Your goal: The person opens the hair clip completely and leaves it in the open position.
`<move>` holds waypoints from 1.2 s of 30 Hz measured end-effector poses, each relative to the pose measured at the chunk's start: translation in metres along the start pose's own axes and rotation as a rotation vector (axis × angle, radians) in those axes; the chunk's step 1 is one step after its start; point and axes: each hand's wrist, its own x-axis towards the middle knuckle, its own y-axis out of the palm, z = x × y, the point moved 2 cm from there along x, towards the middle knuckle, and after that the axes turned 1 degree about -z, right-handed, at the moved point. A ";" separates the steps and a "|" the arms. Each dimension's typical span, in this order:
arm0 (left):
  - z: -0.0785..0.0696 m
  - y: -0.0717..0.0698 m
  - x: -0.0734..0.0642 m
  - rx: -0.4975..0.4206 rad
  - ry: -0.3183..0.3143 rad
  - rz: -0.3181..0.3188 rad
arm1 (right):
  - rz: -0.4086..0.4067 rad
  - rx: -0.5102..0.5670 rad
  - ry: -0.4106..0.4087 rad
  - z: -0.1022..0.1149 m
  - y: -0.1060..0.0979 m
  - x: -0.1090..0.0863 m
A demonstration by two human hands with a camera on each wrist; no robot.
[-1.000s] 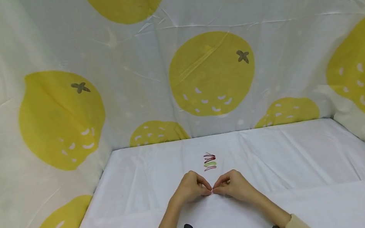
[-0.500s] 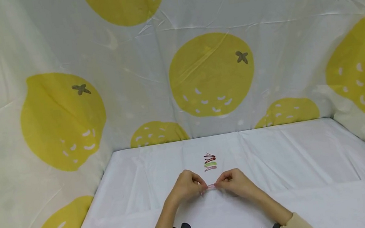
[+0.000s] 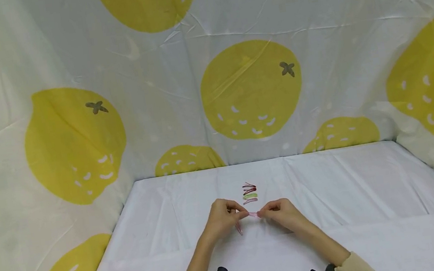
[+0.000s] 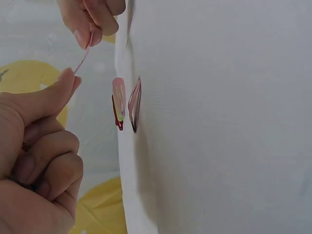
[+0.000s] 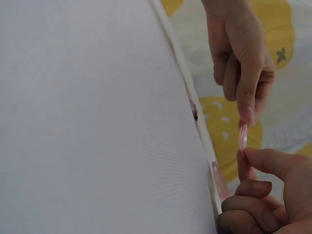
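A pink snap hair clip [image 3: 253,214] spans the gap between the two hands over the white table. My left hand [image 3: 221,219] pinches one end of it between thumb and index finger. The other end is pinched by my right hand [image 3: 283,214]. In the right wrist view the held clip [image 5: 243,137] shows its pink side; the left wrist view catches it as a thin edge. Another pinkish hair clip [image 3: 239,228] lies beside the left hand, partly hidden by it in the head view; the left wrist view shows this clip [image 4: 135,106] whole.
Further back on the table, a column of hair clips lies in a row: dark red [image 3: 249,190], green [image 3: 250,195] and pink [image 3: 250,200] ones. Behind the table hangs a white curtain [image 3: 172,114] with yellow lemon prints. A black wrist camera sits at each wrist.
Both hands have risen away from the body, and their fingertips have drawn apart, showing the pink hair clip between them. The clip beside the left hand has come into view.
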 end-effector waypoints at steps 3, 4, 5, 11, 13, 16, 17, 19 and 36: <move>0.000 0.000 0.000 -0.013 0.004 -0.007 | 0.007 0.009 0.009 0.000 0.000 0.000; -0.001 0.000 0.000 -0.021 0.007 -0.001 | 0.010 0.012 0.014 -0.001 0.000 0.000; -0.002 -0.001 0.000 -0.025 0.012 0.006 | 0.013 0.016 0.019 0.000 0.000 0.000; -0.006 -0.001 0.000 -0.003 0.045 0.017 | 0.046 0.046 0.036 0.000 0.000 0.000; -0.006 -0.001 0.000 0.005 0.052 0.004 | 0.054 0.041 0.021 0.000 0.000 0.000; -0.006 -0.002 0.001 0.010 0.064 -0.019 | 0.063 0.035 -0.010 -0.001 -0.001 0.001; -0.005 -0.002 0.001 0.012 0.071 -0.028 | 0.065 0.033 -0.022 -0.001 -0.001 0.001; -0.005 -0.003 0.002 0.011 0.079 -0.046 | 0.068 0.035 -0.048 -0.002 -0.002 0.002; 0.000 -0.002 0.001 -0.089 0.009 -0.022 | -0.050 0.060 -0.271 0.004 0.001 0.001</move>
